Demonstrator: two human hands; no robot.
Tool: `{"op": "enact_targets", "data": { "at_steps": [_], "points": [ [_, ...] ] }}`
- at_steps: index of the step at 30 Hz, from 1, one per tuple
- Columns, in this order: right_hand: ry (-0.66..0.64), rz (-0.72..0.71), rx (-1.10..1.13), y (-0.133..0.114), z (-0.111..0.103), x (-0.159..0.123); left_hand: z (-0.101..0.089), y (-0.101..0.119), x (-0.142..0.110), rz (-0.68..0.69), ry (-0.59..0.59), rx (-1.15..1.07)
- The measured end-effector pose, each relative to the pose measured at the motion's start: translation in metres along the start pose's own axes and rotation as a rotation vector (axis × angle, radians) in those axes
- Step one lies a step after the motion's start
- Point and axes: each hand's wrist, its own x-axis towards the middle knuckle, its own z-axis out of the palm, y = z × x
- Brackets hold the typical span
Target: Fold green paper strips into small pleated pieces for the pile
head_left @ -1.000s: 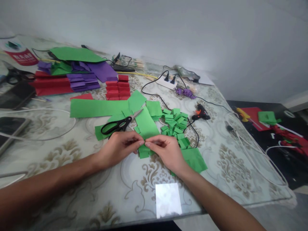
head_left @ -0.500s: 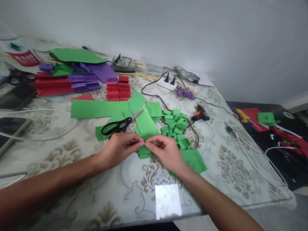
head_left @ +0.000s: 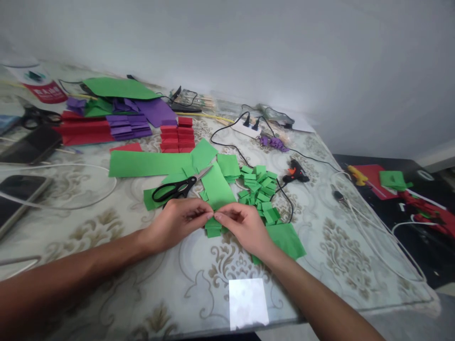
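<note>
My left hand and my right hand meet fingertip to fingertip at the middle of the table. Thumb and forefinger of each are pinched together on a small piece of green paper, mostly hidden by the fingers. Just below the fingertips lie small green paper slips. A wide green paper strip stretches away behind the hands. Black-handled scissors rest partly open on green sheets, beyond my left hand. Past my right hand is a heap of small folded green pieces, with a green sheet beside that wrist.
Red folded paper and purple folded paper lie farther back. A white power strip feeds a black glue gun at right. Phones and a white cable lie left. A second pair of scissors sits back left.
The view has shifted slightly, so the table items appear a little lower and to the right. Both hands keep the same pinch at nearly the same spot.
</note>
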Motion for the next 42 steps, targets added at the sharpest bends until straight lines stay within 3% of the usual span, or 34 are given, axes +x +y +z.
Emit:
{"op": "enact_targets", "data": {
  "at_steps": [22,31,39,42],
  "points": [
    [0.005,-0.058,-0.037,0.0006,-0.0001,-0.0007,0.0016,0.0028,0.0016,-0.017,-0.003,-0.051],
    [0.04,-0.07,-0.034,-0.0006,-0.0027,0.0,-0.0003,-0.001,0.0043,-0.1,-0.021,-0.191],
    [0.007,-0.046,0.044,-0.0044,-0.0013,-0.0005,-0.0003,-0.0006,-0.0003,-0.056,-0.017,-0.139],
    [0.023,-0.036,0.088,-0.0046,-0.0009,0.0,-0.0075,0.0052,-0.0008,0.042,-0.052,-0.144]
  ]
}}
